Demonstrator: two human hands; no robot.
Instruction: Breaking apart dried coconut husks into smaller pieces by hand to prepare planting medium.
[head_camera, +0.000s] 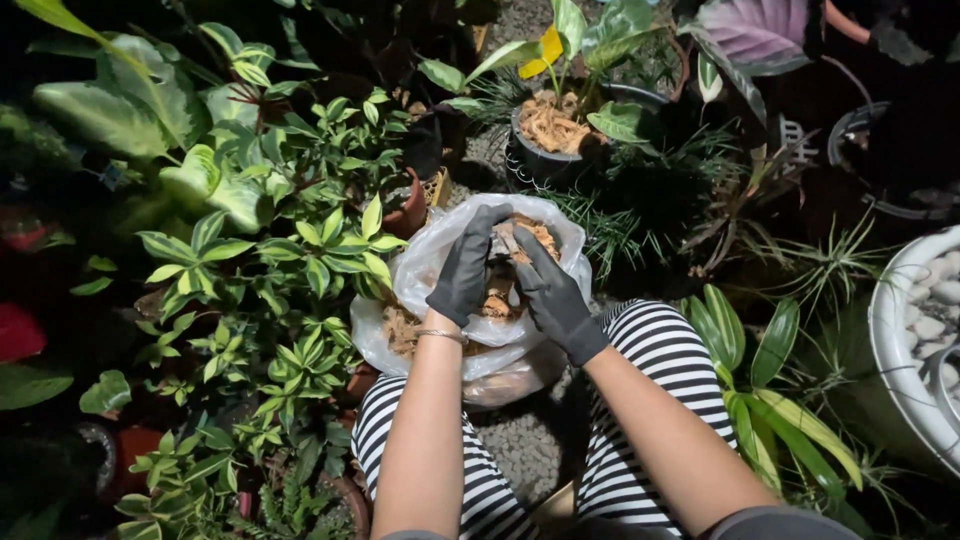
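Note:
Both of my hands wear dark grey gloves and reach into a clear plastic bag (430, 262) of brown fibrous chunks (540, 236) that rests between my knees. My left hand (465, 268) curls over the bag's near rim, fingers bent down into the filling. My right hand (548, 290) lies next to it, fingers pointing into the same brown material. What the fingertips hold is hidden by the filling. A thin bracelet (442, 335) sits on my left wrist. My legs wear black-and-white striped trousers (660, 350).
A black pot (540, 160) topped with the same brown chunks and a green-yellow plant stands just beyond the bag. Dense leafy plants (270, 260) crowd the left. A white planter with pale stones (915, 340) sits at the right. Gravel (520, 450) covers the ground.

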